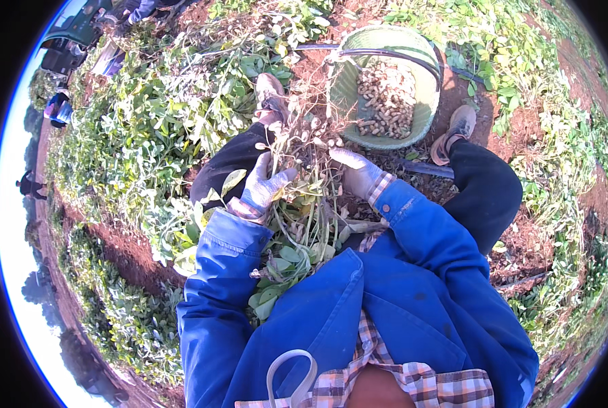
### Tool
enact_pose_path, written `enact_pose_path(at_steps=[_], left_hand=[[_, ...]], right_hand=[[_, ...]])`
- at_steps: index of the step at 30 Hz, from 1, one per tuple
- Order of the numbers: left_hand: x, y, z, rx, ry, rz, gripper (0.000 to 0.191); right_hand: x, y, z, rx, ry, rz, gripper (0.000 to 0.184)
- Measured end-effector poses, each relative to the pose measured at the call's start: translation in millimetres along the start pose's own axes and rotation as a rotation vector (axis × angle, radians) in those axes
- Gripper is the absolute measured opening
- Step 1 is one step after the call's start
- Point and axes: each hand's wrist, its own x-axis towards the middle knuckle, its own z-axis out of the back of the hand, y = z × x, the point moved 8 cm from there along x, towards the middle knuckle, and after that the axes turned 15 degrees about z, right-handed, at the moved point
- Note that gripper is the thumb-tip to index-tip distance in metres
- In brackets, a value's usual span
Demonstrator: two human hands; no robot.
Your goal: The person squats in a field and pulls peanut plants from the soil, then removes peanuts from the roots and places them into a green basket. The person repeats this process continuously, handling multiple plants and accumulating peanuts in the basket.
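A bunch of uprooted peanut plants (304, 204) lies between my legs, its leafy tops towards my body and its roots and pods (311, 127) pointing away. My left hand (262, 186), in a pale glove, is at the left side of the stems with thumb and fingers apart. At the right side my right hand (356, 171), also gloved, touches the pods and roots; its fingertips are partly hidden, so its hold is unclear. Beyond it, a pale green woven basket (345, 86) with a dark handle holds many picked peanuts (388, 99).
Leafy peanut plants (146, 122) cover the ground at the left, more (574, 168) at the right, with red soil between. My shoes (459, 130) flank the basket. A dark pipe (426, 168) lies near it. Several people and a green vehicle (74, 28) are at the far left.
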Motion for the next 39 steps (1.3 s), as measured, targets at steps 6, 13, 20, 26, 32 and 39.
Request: enact_pose_path(at_steps=[6, 13, 20, 26, 32, 39], left_hand=[[-14.6, -50.6, 40.0, -0.178, -0.122, 0.156, 0.045], [-16.5, -76.9, 51.3, 0.78, -0.4, 0.229, 0.067], [-43.7, -151.4, -31.9, 1.012, -0.071, -0.716, 0.038], [25.5, -132.0, -52.8, 0.939, 0.197, -0.237, 0.027], [47.1, -76.1, -56.3, 2.128, 0.217, -0.143, 0.044], [25.7, -93.9, 28.2, 2.057, -0.094, 0.052, 0.044]], right_hand=[[9.3, 14.2, -25.9, -0.345, -0.165, 0.22, 0.039], [-12.4, 16.4, -38.0, -0.045, -0.162, 0.327, 0.044], [-12.8, 26.3, -55.2, -0.355, -0.102, 0.347, 0.044], [-23.5, 16.9, -51.0, -0.327, -0.232, 0.243, 0.05], [-34.6, 29.3, -59.3, -0.554, -0.102, 0.398, 0.044], [-52.7, 21.8, -45.0, -0.378, -0.329, 0.249, 0.036]])
